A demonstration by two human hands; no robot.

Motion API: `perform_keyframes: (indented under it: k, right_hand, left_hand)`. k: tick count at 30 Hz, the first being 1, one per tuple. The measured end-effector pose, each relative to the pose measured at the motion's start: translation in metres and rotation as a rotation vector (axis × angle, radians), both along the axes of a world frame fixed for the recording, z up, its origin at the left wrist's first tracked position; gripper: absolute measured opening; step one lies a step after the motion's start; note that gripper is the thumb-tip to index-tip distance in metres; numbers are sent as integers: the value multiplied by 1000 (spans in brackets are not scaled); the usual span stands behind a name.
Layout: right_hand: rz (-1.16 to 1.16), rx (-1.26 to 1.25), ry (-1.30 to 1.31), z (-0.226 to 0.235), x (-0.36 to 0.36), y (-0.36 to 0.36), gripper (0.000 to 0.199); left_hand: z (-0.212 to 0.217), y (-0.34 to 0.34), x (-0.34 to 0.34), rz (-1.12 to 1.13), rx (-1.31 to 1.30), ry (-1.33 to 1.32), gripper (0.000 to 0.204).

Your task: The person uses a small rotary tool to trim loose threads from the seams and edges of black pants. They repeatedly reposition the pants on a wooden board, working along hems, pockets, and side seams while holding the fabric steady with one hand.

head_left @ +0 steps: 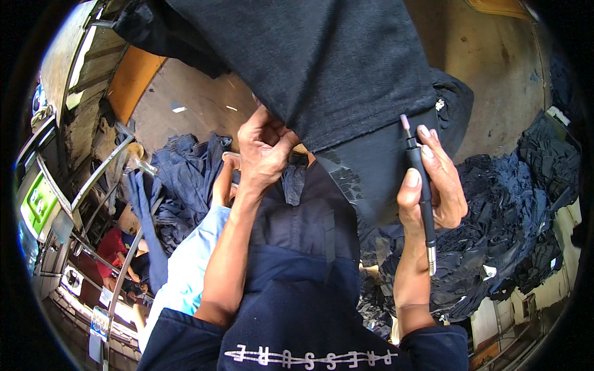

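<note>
A dark denim garment piece [334, 74] spreads across the upper middle, its stitched hem running along the lower edge. My left hand [266, 148] is closed, pinching the left end of that hem between thumb and fingers. In my right hand [448, 198] is a slim black rotary grinding pen [424, 198], held upright with a pink stone tip. The tip is close to the hem's right corner; whether it touches the cloth I cannot tell. Below the hem lies a dark flat surface [377, 179] with scuffed, cracked-looking patches.
Heaped dark garments [495, 229] fill the right side, and a pile of blue jeans [185, 167] lies at left. Light blue clothing [195, 260] of a nearby person is beside my left arm. Metal rails [102, 167] and a green panel [38, 205] stand far left.
</note>
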State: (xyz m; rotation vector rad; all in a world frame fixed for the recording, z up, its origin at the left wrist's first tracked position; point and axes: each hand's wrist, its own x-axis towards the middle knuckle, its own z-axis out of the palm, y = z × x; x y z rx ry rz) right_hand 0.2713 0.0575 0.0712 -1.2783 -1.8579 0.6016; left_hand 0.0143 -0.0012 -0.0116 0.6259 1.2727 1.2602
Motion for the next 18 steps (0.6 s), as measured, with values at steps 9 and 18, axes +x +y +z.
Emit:
perform_keyframes:
  k: [9, 18]
  right_hand:
    - [-7, -30, 5, 0, 5, -1, 37]
    - [67, 13, 21, 0, -3, 2, 31]
  left_hand:
    - [0, 1, 1, 21, 8, 40, 43]
    - [-1, 2, 2, 41, 1, 66, 39]
